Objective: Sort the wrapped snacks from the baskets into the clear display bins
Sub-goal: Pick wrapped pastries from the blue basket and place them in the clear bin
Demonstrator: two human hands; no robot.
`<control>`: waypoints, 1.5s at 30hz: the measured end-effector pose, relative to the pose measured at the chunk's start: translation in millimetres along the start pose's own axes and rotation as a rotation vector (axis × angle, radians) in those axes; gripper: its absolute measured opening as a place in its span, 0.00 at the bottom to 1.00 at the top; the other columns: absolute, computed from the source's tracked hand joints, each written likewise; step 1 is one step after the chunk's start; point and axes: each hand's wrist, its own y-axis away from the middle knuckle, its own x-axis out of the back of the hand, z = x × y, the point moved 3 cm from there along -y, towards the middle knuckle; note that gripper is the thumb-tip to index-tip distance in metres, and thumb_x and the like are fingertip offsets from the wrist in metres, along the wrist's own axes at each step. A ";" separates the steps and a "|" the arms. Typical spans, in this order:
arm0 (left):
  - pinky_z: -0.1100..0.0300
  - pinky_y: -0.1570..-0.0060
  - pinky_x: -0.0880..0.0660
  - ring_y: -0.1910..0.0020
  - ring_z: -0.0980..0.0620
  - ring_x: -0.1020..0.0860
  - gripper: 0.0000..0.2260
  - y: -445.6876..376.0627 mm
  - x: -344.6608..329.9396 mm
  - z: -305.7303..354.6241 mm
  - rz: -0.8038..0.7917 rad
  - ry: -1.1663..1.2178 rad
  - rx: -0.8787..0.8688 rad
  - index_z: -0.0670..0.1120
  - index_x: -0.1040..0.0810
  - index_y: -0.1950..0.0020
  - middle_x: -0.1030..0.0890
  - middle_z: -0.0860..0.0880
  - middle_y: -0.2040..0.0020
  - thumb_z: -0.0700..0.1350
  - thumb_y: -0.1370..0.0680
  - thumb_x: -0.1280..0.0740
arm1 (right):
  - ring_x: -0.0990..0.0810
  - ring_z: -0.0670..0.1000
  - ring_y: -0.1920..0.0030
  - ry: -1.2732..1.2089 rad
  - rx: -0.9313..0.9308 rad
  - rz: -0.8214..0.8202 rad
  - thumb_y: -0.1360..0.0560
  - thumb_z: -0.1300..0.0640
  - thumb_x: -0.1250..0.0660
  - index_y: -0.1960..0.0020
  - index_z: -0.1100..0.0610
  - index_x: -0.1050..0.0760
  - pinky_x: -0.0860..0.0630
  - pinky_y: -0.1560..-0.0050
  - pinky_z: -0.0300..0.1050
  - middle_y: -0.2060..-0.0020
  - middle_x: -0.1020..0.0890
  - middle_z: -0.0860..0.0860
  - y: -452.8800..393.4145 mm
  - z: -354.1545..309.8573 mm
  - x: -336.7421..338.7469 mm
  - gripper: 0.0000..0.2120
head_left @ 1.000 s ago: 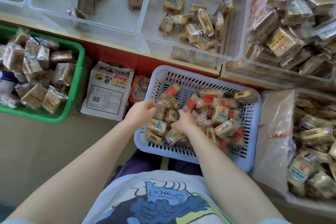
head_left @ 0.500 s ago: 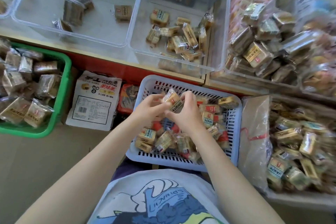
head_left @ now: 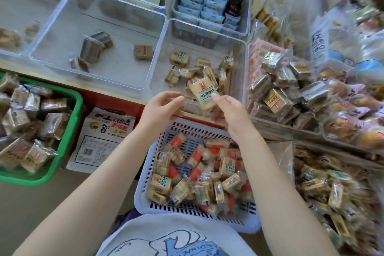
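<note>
Shop shelf setup here: a tabletop (head_left: 68, 85) lined with clear bins, baskets parked below it on the floor side. The white basket (head_left: 145, 183) sits right under both forearms, still loaded with wrapped snacks. The right hand (head_left: 228, 110) pinches one wrapped snack (head_left: 204, 94) by its near lower end between thumb and fingers, so the packet stands up past the fingertips with its long axis pointing away from the person, tilted a bit left. The left hand (head_left: 160, 106) is just beside it on the left, fingers loosely curled and holding nothing as far as I can see. The bit that matters: the middle clear bin (head_left: 160, 48) with matching tan packets is straight ahead of the right hand, just beyond the snack's far end, and the right hand is the nearer one. So I'd guess a short forward reach and let go.
</note>
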 end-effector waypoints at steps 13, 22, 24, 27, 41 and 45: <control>0.53 0.54 0.22 0.56 0.49 0.18 0.09 -2.2 27.8 -91.0 0.036 -0.512 0.220 0.45 0.19 0.55 0.16 0.49 0.58 0.50 0.22 0.32 | 0.21 0.50 0.56 0.518 0.132 0.295 0.21 0.57 0.35 0.38 0.58 0.26 0.24 0.56 0.43 0.56 0.20 0.48 -79.8 -7.6 -35.9 0.12; 0.51 0.63 0.24 0.45 0.44 0.23 0.21 -6.7 -5.4 -181.8 -0.340 -1.254 0.291 0.46 0.37 0.25 0.32 0.45 0.29 0.41 0.18 0.40 | 0.22 0.57 0.64 0.444 0.046 0.110 0.20 0.61 0.40 0.48 0.52 0.24 0.30 0.68 0.42 0.61 0.19 0.53 35.9 121.2 -41.6 0.07; 0.54 0.70 0.30 0.45 0.42 0.25 0.27 -5.6 -13.7 -194.4 -0.414 -1.406 0.320 0.46 0.45 0.21 0.38 0.42 0.27 0.37 0.19 0.41 | 0.23 0.54 0.64 0.460 -0.068 0.048 0.19 0.60 0.40 0.45 0.51 0.25 0.30 0.66 0.42 0.59 0.21 0.51 44.5 148.8 -40.2 0.08; 0.54 0.67 0.29 0.50 0.41 0.25 0.23 -7.6 -17.1 -199.1 -0.403 -1.514 0.299 0.44 0.40 0.25 0.38 0.39 0.28 0.37 0.20 0.39 | 0.25 0.50 0.65 0.421 -0.158 -0.049 0.19 0.58 0.40 0.40 0.49 0.28 0.30 0.66 0.45 0.57 0.22 0.51 57.0 167.6 -34.8 0.09; 0.64 0.57 0.23 0.48 0.53 0.20 0.27 25.0 -3.0 -102.0 -0.149 -0.427 0.149 0.58 0.30 0.33 0.24 0.53 0.42 0.43 0.27 0.23 | 0.16 0.52 0.50 0.102 -0.236 -0.227 0.18 0.47 0.38 0.35 0.50 0.28 0.18 0.47 0.55 0.42 0.20 0.52 44.9 143.5 -4.2 0.13; 0.53 0.48 0.19 0.49 0.48 0.17 0.26 24.7 -13.5 -50.6 -0.209 -0.092 0.089 0.53 0.26 0.34 0.17 0.43 0.47 0.39 0.29 0.23 | 0.17 0.56 0.49 -0.203 -0.169 -0.344 0.23 0.43 0.31 0.36 0.52 0.25 0.20 0.47 0.55 0.44 0.17 0.53 45.9 104.1 -5.7 0.21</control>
